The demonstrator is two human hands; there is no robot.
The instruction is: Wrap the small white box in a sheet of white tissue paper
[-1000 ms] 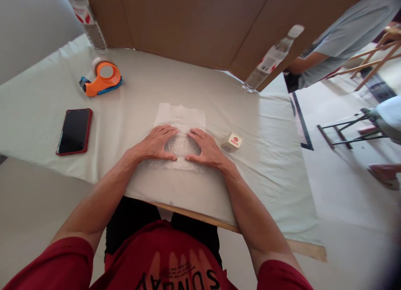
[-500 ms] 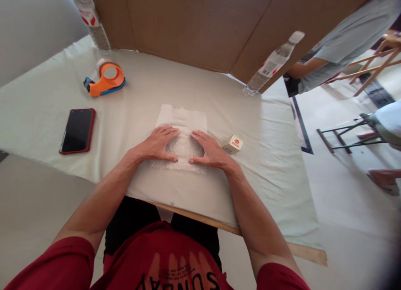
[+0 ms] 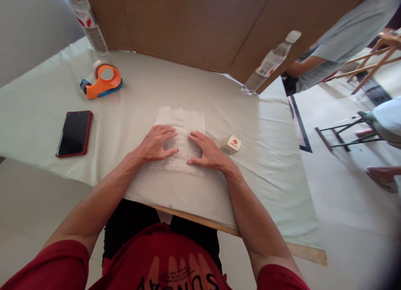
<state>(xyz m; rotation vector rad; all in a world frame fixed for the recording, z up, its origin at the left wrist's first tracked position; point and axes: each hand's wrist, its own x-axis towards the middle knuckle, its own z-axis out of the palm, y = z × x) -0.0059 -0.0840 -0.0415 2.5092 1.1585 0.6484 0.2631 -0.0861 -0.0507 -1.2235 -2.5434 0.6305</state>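
A sheet of clear bubble wrap point(image 3: 182, 152) lies flat on the cloth-covered table in front of me. My left hand point(image 3: 158, 144) rests on its left side, fingers stretched out and thumb apart. On the right side of the sheet lies my right hand point(image 3: 207, 150), also open, its fingertips pointing inward. Between the two hands the middle of the wrap shows. A small cream-coloured box point(image 3: 231, 144) with a red mark on top sits just right of my right hand, apart from it.
An orange tape dispenser point(image 3: 105, 82) and a red-cased phone point(image 3: 74, 133) lie to the left. One water bottle point(image 3: 89, 25) stands at the far left, another bottle point(image 3: 271, 64) at the right. A cardboard panel point(image 3: 191, 27) walls the back. A person point(image 3: 341, 44) is beyond it.
My left thumb has lifted slightly up the sheet. Both hands otherwise stay on the bubble wrap. The whole view has shifted a little.
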